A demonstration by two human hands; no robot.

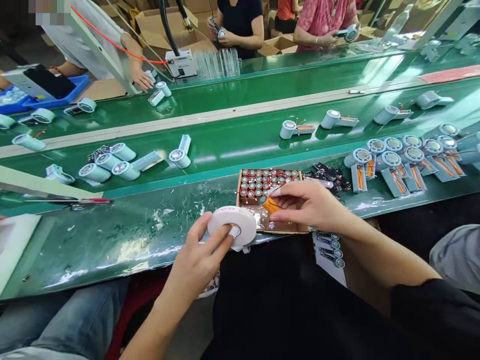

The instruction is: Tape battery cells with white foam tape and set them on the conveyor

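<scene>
Cardboard tray [302, 229] holds batteries [268, 181]; right hand [307, 202] grips one.

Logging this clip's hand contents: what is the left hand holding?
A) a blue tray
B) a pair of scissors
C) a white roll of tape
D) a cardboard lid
C: the left hand grips a white roll of tape, one finger through its core, at the green bench's near edge.

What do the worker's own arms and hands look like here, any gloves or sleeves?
Both hands are bare: no gloves, rings or watch show on the left hand or the right hand. The forearms are uncovered too. A black sleeve shows only on the right upper arm.
</scene>
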